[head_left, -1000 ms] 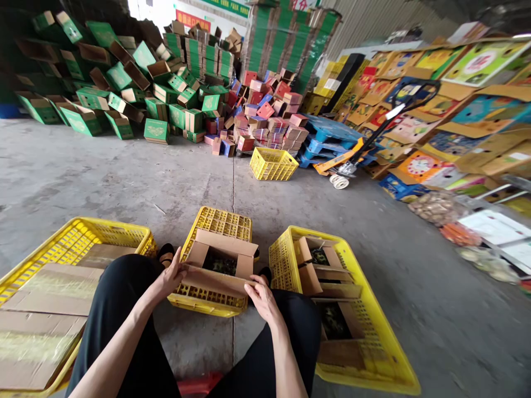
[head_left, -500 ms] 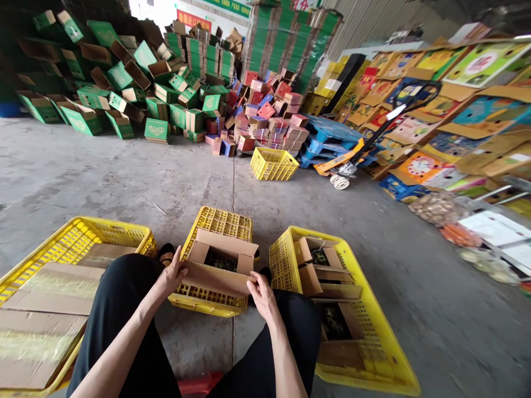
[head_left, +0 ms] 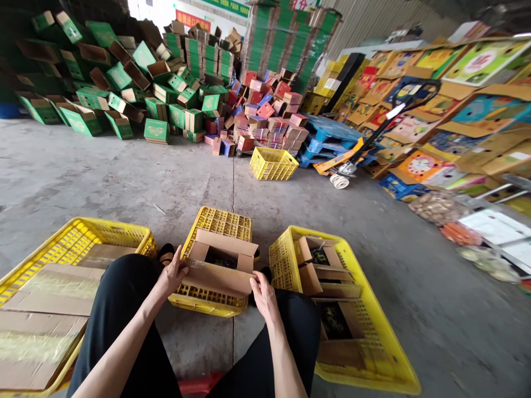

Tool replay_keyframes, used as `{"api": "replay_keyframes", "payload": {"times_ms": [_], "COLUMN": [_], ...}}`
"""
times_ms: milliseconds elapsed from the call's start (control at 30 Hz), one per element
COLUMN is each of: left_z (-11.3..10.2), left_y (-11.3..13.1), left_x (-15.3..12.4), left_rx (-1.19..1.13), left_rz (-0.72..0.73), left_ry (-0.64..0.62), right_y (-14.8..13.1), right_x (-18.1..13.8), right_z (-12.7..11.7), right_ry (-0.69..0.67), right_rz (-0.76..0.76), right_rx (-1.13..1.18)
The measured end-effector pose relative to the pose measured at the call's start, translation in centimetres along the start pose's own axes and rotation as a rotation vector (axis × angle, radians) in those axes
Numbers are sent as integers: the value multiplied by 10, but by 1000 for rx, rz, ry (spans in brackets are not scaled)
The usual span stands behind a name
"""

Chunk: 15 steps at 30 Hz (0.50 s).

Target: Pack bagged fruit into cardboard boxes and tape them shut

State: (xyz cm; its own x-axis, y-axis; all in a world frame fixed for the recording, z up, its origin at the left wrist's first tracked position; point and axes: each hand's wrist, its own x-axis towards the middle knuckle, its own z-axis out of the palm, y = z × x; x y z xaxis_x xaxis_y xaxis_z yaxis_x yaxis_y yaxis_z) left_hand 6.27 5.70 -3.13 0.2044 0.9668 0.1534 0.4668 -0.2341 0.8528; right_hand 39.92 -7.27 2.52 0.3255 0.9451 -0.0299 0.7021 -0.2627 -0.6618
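An open cardboard box (head_left: 226, 241) with dark contents (head_left: 222, 258) I cannot make out rests on an upturned yellow crate (head_left: 224, 219) between my knees. Its flaps are folded outward. My left hand (head_left: 171, 275) grips the left end of the near flap (head_left: 218, 279), with the index finger pointing up and away. At that flap's right corner, the thumb and fingers of my right hand (head_left: 264, 296) pinch the edge.
On the right, a yellow crate (head_left: 379, 326) holds more open cardboard boxes. Closed, taped boxes (head_left: 50, 287) fill a yellow crate (head_left: 70, 237) on the left. Farther off are a yellow basket (head_left: 274, 164), a pallet jack (head_left: 352, 157) and heaps of green cartons (head_left: 156, 130).
My right hand has shifted very slightly to the right along the near flap's corner. The left hand and the box are nearly unchanged.
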Motion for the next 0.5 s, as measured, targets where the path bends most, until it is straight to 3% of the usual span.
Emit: {"api": "replay_keyframes", "payload": {"times_ms": [500], "left_z": [6], "left_y": [-5], "left_x": [3], "left_rx": [-3], "left_rz": [-23], "left_ry": [47], "right_y": [-17], "right_x": [3], "right_z": [-1], "right_ry": [86], "right_rz": [6], "right_rx": [-83]}}
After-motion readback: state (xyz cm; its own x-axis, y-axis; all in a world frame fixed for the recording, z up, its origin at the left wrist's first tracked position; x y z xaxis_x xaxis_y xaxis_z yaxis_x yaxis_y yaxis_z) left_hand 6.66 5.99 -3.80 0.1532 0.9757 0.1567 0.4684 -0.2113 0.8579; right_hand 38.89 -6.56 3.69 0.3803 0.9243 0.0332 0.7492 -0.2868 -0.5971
